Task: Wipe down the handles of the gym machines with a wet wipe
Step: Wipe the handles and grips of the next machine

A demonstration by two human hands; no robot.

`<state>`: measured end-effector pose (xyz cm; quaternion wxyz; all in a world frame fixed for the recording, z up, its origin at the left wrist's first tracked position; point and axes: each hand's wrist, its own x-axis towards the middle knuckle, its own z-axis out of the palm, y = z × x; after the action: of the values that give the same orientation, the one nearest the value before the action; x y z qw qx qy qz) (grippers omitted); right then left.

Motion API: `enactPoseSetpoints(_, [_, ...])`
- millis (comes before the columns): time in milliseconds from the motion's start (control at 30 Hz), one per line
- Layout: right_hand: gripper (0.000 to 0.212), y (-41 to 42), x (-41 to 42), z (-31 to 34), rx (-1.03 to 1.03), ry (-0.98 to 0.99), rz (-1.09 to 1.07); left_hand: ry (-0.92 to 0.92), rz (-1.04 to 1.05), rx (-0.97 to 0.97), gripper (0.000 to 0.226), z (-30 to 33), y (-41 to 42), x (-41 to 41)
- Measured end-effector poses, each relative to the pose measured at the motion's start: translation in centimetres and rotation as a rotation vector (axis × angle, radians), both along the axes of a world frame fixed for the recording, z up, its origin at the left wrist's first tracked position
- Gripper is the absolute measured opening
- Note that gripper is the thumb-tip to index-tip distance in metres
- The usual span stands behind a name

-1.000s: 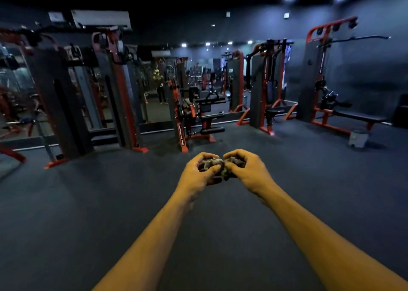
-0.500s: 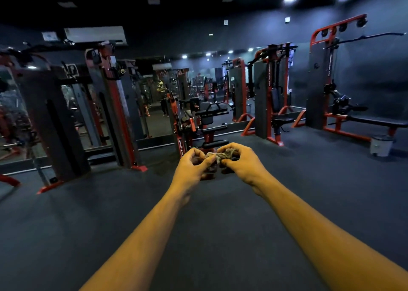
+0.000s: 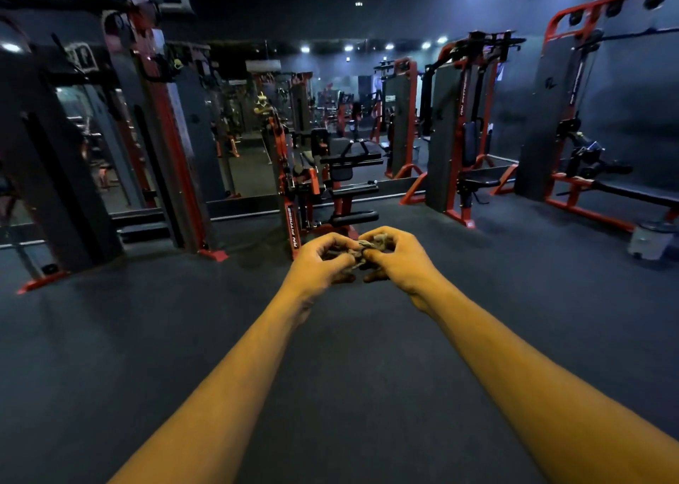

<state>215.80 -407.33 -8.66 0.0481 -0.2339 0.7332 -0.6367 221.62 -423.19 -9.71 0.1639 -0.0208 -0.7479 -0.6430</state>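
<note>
Both my arms reach forward over the dark gym floor. My left hand (image 3: pixel 319 266) and my right hand (image 3: pixel 398 259) meet at the centre, and their fingers pinch a crumpled greyish wet wipe (image 3: pixel 367 247) between them. Straight ahead, a little beyond my hands, stands a red and black machine (image 3: pixel 294 204) with padded rollers (image 3: pixel 354 218). Its handles are hard to make out in the dim light.
A tall cable tower (image 3: pixel 158 134) rises at the left with a mirror wall behind it. At the right stand a weight-stack machine (image 3: pixel 452 141) and a pulldown station (image 3: pixel 558 116) with a long bench. A small bin (image 3: pixel 648 239) sits on the floor at far right.
The machines have grown larger and closer in view as I walk forward. Both hands keep working the wipe between their fingers.
</note>
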Motion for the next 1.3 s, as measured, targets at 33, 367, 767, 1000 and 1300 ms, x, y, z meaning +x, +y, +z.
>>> enactPoseSetpoints(33, [0.019,-1.2,-2.3,0.3,0.003,0.005,-0.005,0.004,0.008,0.036,0.01,0.1,-1.1,-2.2])
enactPoseSetpoints(367, [0.016,-5.8,-19.1,1.5,-0.081,-0.048,-0.059,0.025,-0.046,0.031,0.019,0.8,-6.1,-21.7])
enactPoseSetpoints(767, [0.024,-14.0,-47.2,-0.6,-0.08,0.051,-0.206,0.018,-0.004,0.119,0.013,-0.5,-14.4,-48.4])
enactPoseSetpoints(1000, [0.023,-19.8,-63.4,-0.6,-0.101,0.048,-0.141,0.038,0.104,0.081,0.026,0.1,-20.4,-63.3])
enactPoseSetpoints(1300, [0.035,-27.1,-83.3,-4.2,0.015,-0.033,0.075,0.046,0.014,-0.006,0.027,-3.3,-27.6,-82.3])
